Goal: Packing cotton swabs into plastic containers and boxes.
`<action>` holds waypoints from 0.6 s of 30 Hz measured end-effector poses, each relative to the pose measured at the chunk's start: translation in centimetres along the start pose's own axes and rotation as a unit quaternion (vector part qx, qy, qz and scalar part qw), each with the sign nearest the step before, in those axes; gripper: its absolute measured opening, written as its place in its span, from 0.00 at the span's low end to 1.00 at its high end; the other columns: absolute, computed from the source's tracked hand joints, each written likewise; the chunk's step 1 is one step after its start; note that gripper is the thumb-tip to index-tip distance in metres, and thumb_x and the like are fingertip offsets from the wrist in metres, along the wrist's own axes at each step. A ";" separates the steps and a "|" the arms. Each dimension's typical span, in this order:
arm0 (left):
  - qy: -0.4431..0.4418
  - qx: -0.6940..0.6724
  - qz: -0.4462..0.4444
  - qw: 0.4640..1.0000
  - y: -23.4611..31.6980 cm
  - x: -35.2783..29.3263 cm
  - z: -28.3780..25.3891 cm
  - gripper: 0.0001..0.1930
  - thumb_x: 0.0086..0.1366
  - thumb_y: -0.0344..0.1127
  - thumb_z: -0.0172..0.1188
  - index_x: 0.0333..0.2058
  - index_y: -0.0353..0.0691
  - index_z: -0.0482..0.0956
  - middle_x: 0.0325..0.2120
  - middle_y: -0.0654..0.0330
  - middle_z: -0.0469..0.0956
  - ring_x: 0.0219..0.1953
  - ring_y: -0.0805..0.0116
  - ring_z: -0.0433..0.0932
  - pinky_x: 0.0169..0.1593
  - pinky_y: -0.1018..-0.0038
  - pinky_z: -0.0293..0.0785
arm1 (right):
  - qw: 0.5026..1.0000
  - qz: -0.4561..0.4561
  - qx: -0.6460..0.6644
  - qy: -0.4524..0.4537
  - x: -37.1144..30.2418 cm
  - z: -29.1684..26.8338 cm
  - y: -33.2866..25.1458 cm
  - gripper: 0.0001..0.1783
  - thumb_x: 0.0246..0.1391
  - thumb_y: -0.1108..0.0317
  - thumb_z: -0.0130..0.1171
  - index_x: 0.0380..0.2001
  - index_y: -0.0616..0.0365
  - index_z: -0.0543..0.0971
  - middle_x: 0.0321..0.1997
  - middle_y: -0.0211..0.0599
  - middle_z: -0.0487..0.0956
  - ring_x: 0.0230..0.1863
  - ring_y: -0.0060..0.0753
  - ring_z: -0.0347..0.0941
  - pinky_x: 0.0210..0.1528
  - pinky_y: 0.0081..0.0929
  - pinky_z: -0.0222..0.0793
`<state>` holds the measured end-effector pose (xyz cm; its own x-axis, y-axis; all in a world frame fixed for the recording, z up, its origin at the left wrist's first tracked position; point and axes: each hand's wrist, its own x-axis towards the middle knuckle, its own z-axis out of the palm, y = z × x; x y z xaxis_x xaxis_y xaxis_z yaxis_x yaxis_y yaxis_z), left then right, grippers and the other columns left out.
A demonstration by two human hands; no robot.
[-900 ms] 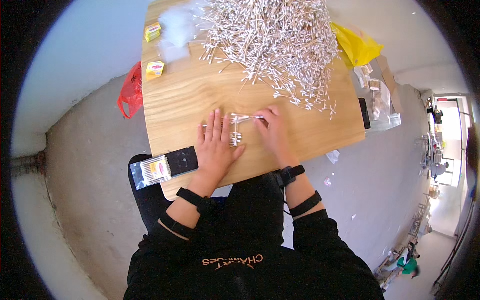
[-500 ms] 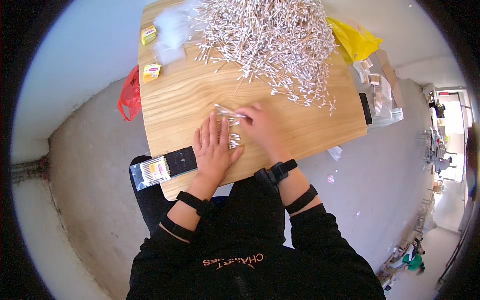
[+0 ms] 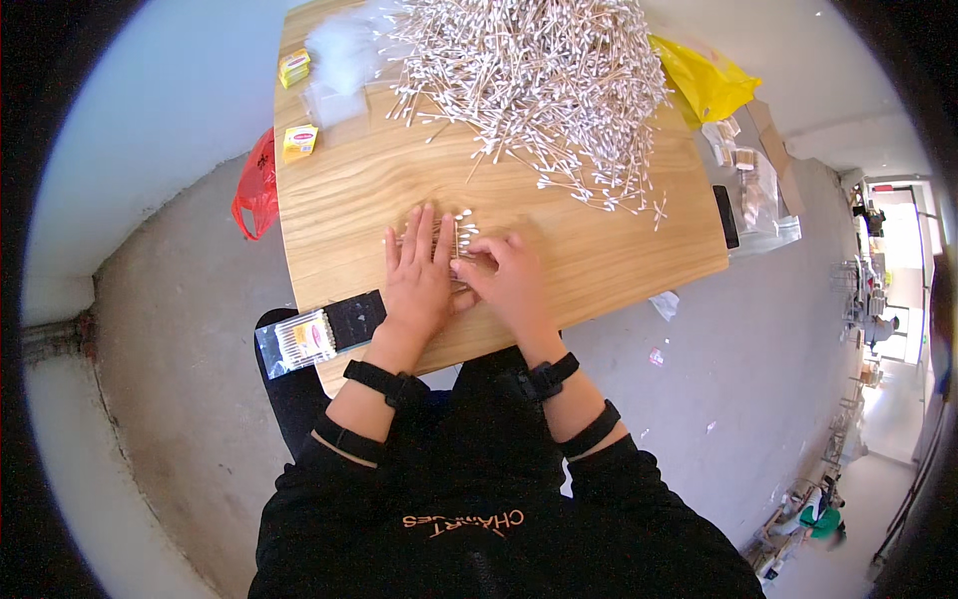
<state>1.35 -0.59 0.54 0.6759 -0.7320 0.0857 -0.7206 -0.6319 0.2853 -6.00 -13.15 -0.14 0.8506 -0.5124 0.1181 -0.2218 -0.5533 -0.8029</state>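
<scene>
A small bundle of cotton swabs (image 3: 460, 229) lies on the wooden table (image 3: 619, 250) near its front edge. My left hand (image 3: 417, 278) rests flat on the bundle with fingers spread. Beside it, my right hand (image 3: 509, 280) curls its fingers over the bundle's right side, touching the left hand. A very large heap of loose cotton swabs (image 3: 534, 75) covers the far half of the table.
A filled clear packet of swabs (image 3: 294, 341) lies on a black strip at the table's front left corner. Two small yellow boxes (image 3: 298, 142) and clear bags (image 3: 337, 55) sit far left. A yellow bag (image 3: 704, 82) and clear packets (image 3: 753, 190) lie at the right; a red bag (image 3: 254, 185) on the floor.
Both hands have drawn together over the swab bundle. The right hand slid left and down onto it, and the left hand now presses flat on it.
</scene>
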 end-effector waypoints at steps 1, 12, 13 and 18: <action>-0.004 0.005 0.000 1.000 0.0 -0.1 0.1 0.56 0.40 0.57 0.70 0.64 0.36 0.54 0.66 0.50 0.51 0.69 0.56 0.49 0.68 0.52 0.41 | 0.999 -0.004 -0.029 0.013 0.0 0.2 0.1 0.13 0.42 0.59 0.68 0.29 0.55 0.79 0.31 0.39 0.75 0.36 0.43 0.72 0.40 0.37 0.67; -0.050 -0.009 -0.025 0.998 -0.1 -0.2 -1.4 0.61 0.37 0.60 0.71 0.65 0.34 0.50 0.68 0.53 0.46 0.70 0.61 0.44 0.69 0.54 0.39 | 1.000 0.006 -0.022 0.017 0.9 0.3 0.9 0.09 0.43 0.63 0.65 0.25 0.55 0.78 0.29 0.39 0.75 0.33 0.42 0.72 0.38 0.36 0.66; -0.077 -0.004 -0.025 0.997 -0.2 0.1 -1.9 0.62 0.37 0.61 0.71 0.65 0.35 0.49 0.68 0.53 0.46 0.70 0.61 0.44 0.69 0.53 0.39 | 0.996 0.052 0.051 0.043 1.2 0.1 0.4 0.08 0.45 0.65 0.63 0.25 0.57 0.79 0.28 0.40 0.76 0.33 0.42 0.72 0.39 0.36 0.67; -0.110 0.020 0.008 0.994 -0.7 0.3 -2.1 0.62 0.37 0.63 0.70 0.66 0.36 0.48 0.68 0.54 0.45 0.70 0.62 0.43 0.69 0.52 0.38 | 0.987 0.065 0.117 0.091 5.6 0.0 0.7 0.08 0.49 0.67 0.60 0.29 0.61 0.80 0.30 0.42 0.78 0.34 0.42 0.74 0.41 0.36 0.70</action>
<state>2.37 0.15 2.42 0.6175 -0.7770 -0.1221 -0.7393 -0.6264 0.2473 -1.37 -16.43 -0.08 0.7181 -0.6901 0.0904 -0.1891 -0.3184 -0.9289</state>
